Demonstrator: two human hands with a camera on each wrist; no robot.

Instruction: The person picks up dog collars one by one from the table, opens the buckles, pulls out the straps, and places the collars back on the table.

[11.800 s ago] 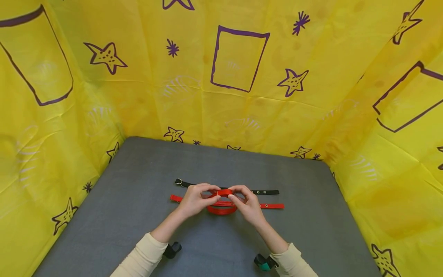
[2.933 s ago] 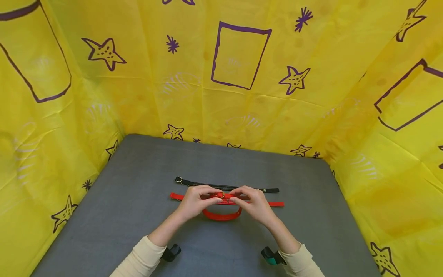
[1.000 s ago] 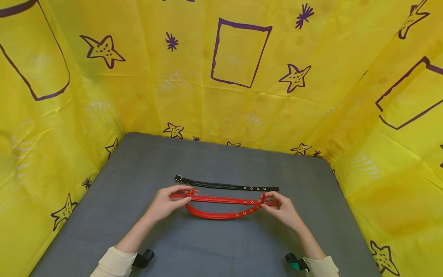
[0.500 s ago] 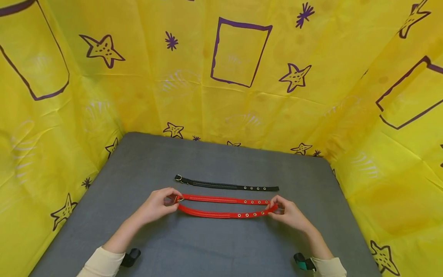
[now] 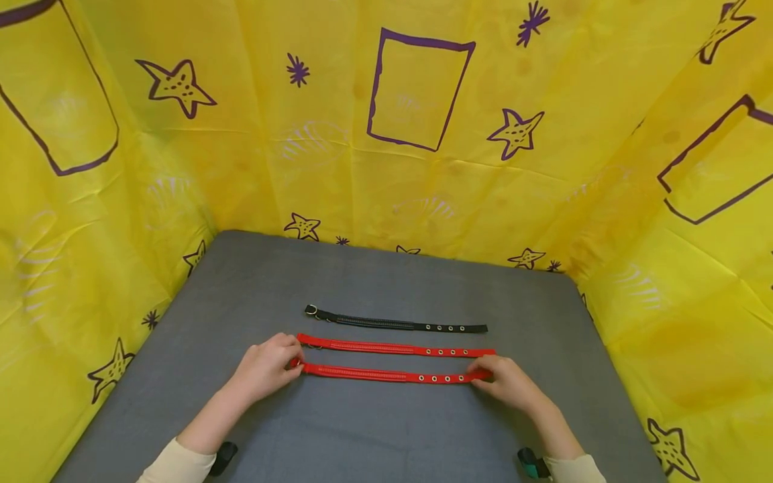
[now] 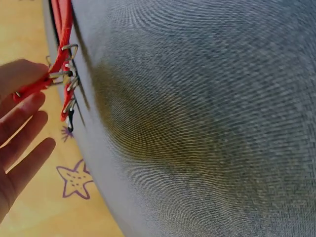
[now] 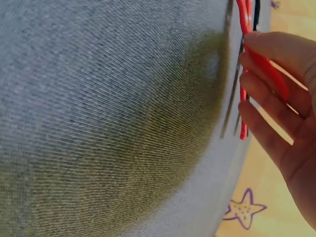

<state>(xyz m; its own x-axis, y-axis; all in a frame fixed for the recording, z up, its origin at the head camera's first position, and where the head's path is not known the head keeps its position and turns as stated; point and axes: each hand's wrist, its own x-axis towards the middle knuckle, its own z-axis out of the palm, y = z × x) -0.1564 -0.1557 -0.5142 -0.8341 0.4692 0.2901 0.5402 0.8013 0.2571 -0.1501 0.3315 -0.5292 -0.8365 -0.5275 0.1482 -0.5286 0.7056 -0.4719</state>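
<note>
Stretched out straight between both hands is a red collar (image 5: pixel 362 373), the nearest of three parallel collars. My left hand (image 5: pixel 268 365) pinches its buckle end; the left wrist view shows the metal buckle (image 6: pixel 61 75) just past the thumb, the other fingers spread. At the opposite end my right hand (image 5: pixel 507 382) holds the strap tip (image 7: pixel 271 74) between thumb and index finger, beyond a row of metal eyelets. Just behind lies a second red collar (image 5: pixel 368 347), flat on the grey surface. Farther back is a black collar (image 5: pixel 374 323), its buckle likewise to the left.
The grey tabletop (image 5: pixel 386 436) stretches out in front of and around the collars. Yellow cloth (image 5: pixel 302 174) printed with purple stars rises at the back and both sides. Dark wrist straps (image 5: pixel 223 459) show by the cream sleeves (image 5: pixel 178 463).
Earlier the nearest red collar was a closed loop with both hands at its buckle. It has since come undone, the hands have moved apart, and it has been lowered and straightened in front of the others.
</note>
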